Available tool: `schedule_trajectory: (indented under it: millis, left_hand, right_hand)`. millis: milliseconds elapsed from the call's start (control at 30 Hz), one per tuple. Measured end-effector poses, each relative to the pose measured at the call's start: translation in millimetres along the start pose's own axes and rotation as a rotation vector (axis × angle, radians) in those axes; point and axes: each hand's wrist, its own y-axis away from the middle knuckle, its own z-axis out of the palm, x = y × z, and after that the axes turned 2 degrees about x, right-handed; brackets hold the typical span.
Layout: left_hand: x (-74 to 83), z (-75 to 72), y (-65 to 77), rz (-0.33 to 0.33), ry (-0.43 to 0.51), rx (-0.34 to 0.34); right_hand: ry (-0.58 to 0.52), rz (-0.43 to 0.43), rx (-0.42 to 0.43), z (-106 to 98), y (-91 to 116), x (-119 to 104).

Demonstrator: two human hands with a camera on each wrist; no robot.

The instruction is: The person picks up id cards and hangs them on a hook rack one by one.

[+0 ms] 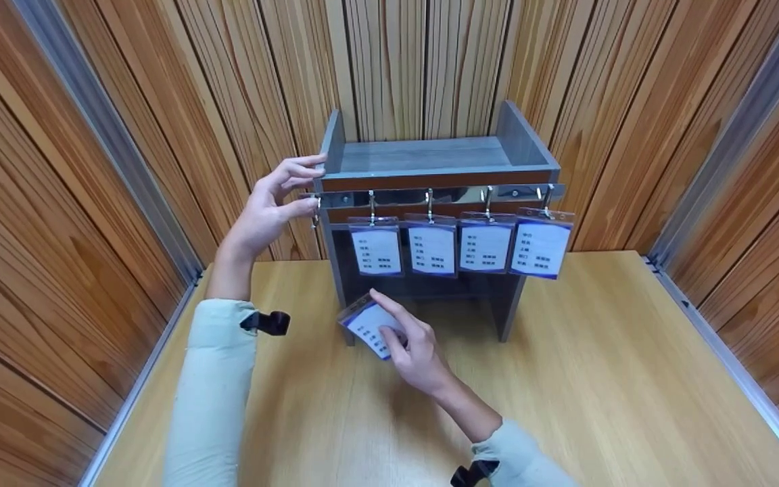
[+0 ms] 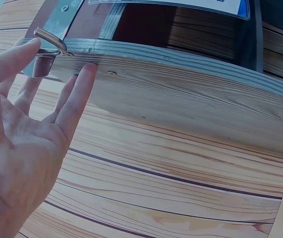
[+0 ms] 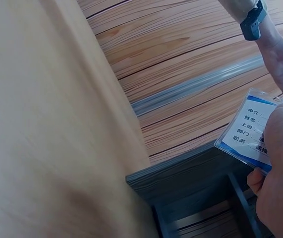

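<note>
At the left end of the grey shelf's metal hook strip point(image 1: 457, 194) is my left hand point(image 1: 264, 210). Its thumb touches the bare end hook point(image 2: 51, 39), and its fairly straight fingers reach the shelf's side panel point(image 2: 181, 89). My right hand point(image 1: 420, 355) pinches a name badge in a clear sleeve point(image 1: 369, 328) between thumb and fingers, tilted, below and in front of the strip. Part of that badge point(image 3: 248, 126) is hidden by the hand in the right wrist view. Several similar badges point(image 1: 430, 249) hang in a row from the other hooks.
The grey shelf point(image 1: 423, 155) stands on a light wooden table point(image 1: 599, 379), with raised side panels and an open lower space. Wood-patterned walls point(image 1: 396, 67) enclose the table at the back and both sides, with metal rails point(image 1: 714, 358) along the side edges.
</note>
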Motion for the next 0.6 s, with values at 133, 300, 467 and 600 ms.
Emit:
schedule_trajectory:
  millis: [133,300,467,600]
  left_hand:
    - [-1.5,-0.3,-0.2,0.004,-0.002,0.002]
    - [-1.8,-0.2,-0.3,0.006,-0.007,0.001]
    - [-1.1,0.1,-0.2,0.005,-0.008,0.002]
    - [-1.5,-0.1,-0.6,0.007,-0.010,0.002]
  right_hand:
    - [-0.016,0.007,-0.007,2,-6,-5]
    - [-0.028,-0.008,-0.011,4,-15,-11]
    - [-0.034,-0.017,-0.009,5,-25,-20]
    - [-0.053,-0.020,-0.006,5,-32,-27]
